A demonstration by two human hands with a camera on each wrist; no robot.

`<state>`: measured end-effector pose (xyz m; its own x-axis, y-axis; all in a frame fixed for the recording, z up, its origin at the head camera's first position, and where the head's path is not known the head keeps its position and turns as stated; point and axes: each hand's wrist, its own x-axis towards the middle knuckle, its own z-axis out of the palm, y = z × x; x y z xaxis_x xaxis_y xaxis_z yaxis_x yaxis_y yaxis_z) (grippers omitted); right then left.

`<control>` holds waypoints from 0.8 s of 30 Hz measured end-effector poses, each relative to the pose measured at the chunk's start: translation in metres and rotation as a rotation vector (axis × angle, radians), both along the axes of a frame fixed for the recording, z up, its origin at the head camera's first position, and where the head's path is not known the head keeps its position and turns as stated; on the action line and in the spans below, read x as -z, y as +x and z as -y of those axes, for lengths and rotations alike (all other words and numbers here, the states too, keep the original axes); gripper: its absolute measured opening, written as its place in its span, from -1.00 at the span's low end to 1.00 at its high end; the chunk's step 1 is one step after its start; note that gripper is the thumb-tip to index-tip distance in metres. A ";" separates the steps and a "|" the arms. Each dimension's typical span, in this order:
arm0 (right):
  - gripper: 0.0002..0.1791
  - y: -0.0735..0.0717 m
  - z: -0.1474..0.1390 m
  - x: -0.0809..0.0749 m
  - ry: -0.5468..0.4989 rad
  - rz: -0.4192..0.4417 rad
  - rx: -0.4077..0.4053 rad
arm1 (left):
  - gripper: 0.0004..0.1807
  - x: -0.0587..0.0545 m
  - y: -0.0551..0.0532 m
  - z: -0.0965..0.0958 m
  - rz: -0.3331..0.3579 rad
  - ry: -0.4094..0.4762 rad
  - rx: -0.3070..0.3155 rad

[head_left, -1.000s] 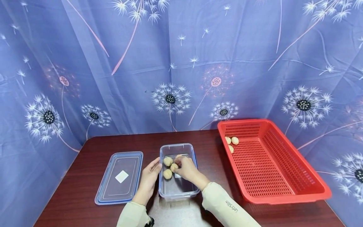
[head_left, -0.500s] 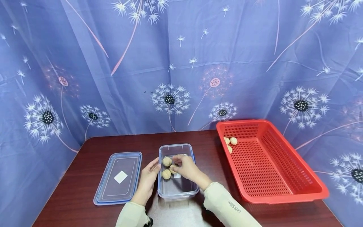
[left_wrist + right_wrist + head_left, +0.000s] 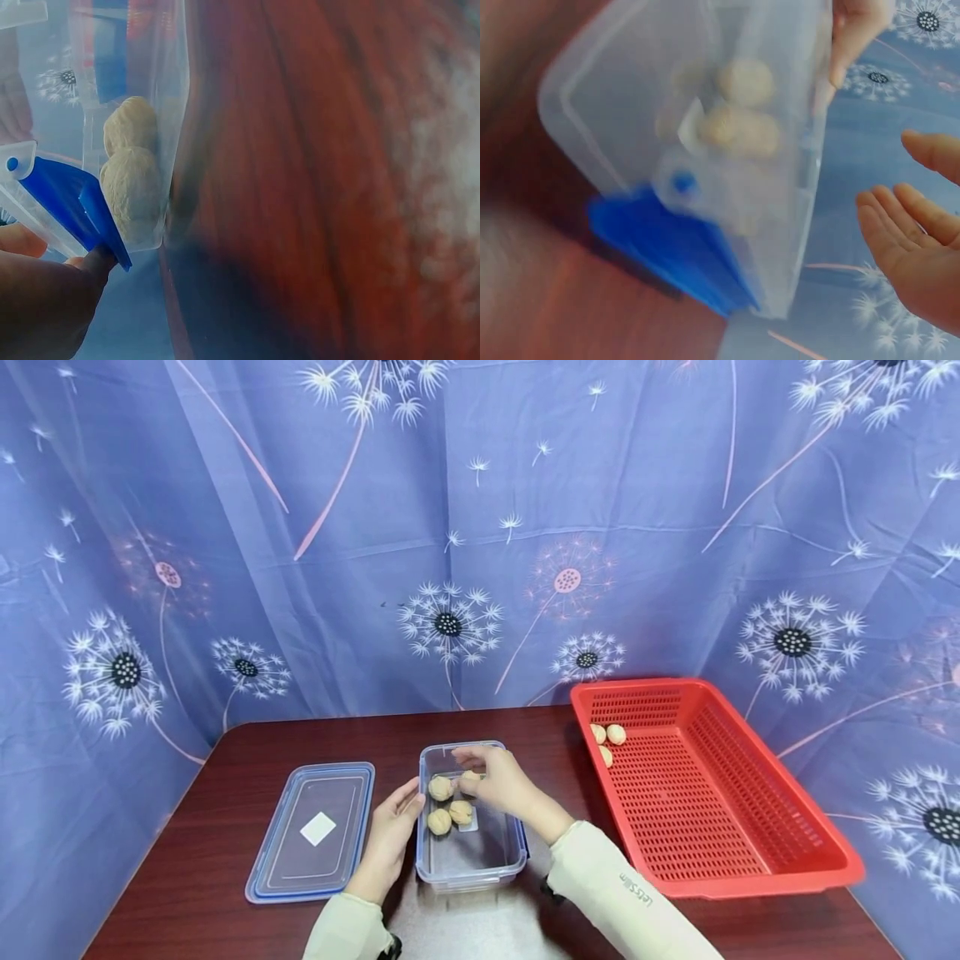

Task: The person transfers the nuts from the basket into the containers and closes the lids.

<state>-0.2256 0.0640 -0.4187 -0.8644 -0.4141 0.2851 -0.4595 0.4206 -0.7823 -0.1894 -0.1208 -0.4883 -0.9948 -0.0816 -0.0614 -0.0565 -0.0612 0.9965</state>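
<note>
A clear plastic food box point(image 3: 480, 860) with blue latches stands on the table, holding several walnuts point(image 3: 439, 822). My left hand point(image 3: 392, 831) grips the box's left wall near the rim. In the left wrist view its thumb point(image 3: 97, 262) lies against the blue latch point(image 3: 71, 199). Over the far right part of the box is my right hand point(image 3: 506, 783), its fingers spread and nothing between them. In the right wrist view those fingers point(image 3: 900, 229) stand apart from the box. One walnut point(image 3: 471, 781) is partly hidden behind the right hand.
A blue-edged clear lid point(image 3: 345, 827) with a white label lies left of the box. On the right, a red slotted basket point(image 3: 750, 889) holds several walnuts point(image 3: 617, 734) in its far left corner. A patterned curtain point(image 3: 337, 635) hangs behind the table point(image 3: 195, 860).
My right hand has let go of a walnut inside the box and risen up and back from the walnuts, its fingers now spread. My left hand stays on the box wall.
</note>
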 end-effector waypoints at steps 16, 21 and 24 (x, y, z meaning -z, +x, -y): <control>-0.53 -0.033 -0.061 -0.060 0.005 -0.061 0.107 | -0.51 0.001 0.001 -0.001 0.008 -0.003 -0.004; -0.49 -0.041 -0.091 -0.072 -0.041 -0.028 0.149 | -0.51 0.001 0.000 0.000 0.007 -0.012 -0.003; -0.47 -0.047 -0.113 -0.074 -0.060 -0.017 0.178 | -0.51 0.001 -0.001 0.001 0.011 -0.015 -0.002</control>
<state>-0.2728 0.1767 -0.3449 -0.9174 -0.2368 0.3198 -0.3952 0.4492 -0.8013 -0.1907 -0.1220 -0.4895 -0.9938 -0.0851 -0.0712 -0.0674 -0.0461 0.9967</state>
